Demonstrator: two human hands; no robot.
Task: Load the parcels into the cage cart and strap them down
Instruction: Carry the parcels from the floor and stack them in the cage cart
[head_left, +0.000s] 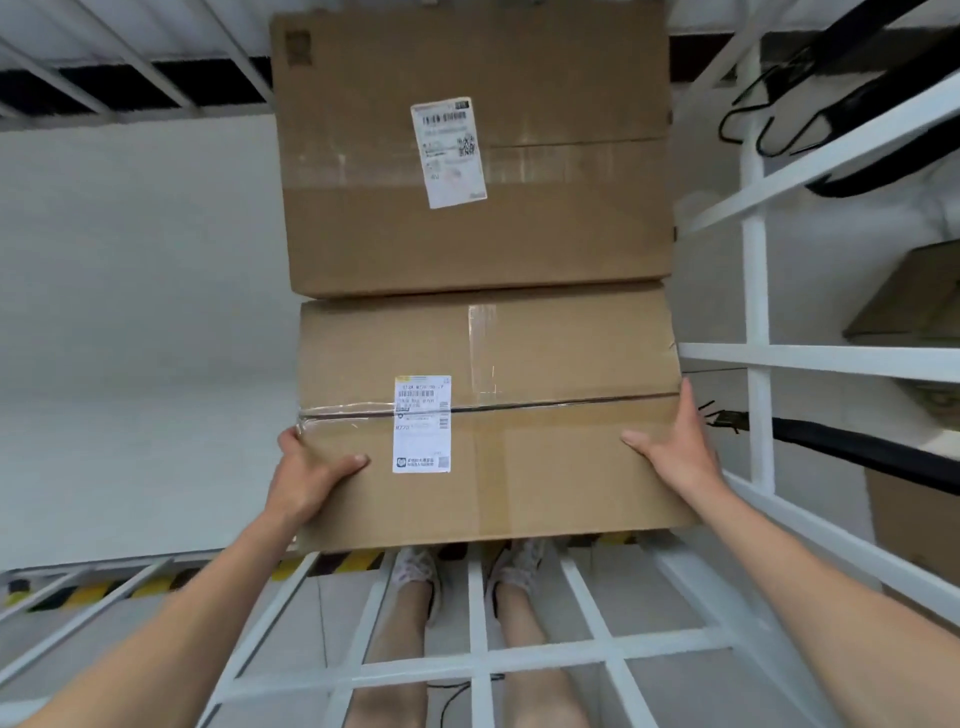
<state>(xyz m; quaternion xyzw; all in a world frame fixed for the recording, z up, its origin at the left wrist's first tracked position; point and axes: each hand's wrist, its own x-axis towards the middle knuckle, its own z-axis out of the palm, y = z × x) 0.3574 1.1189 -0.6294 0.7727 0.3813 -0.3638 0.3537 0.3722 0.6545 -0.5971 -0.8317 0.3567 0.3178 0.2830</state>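
Note:
Two brown cardboard parcels lie inside the white cage cart (756, 291). The near parcel (545, 467) carries a white shipping label and clear tape across its top. My left hand (306, 475) grips its left edge, thumb on top and fingers wrapped under the side. My right hand (675, 441) presses flat against its right edge, thumb lying on the top face. Directly beyond it sits the far parcel (363, 208), larger, with its own tilted white label. Black straps (852, 119) hang on the cart's right side.
White cart bars (478, 660) cross below the near parcel, and legs and shoes show through them. A yellow and black floor stripe (358, 561) runs under the cart's front. Another cardboard box (914, 306) sits outside the right wall. Pale cart floor lies to the left.

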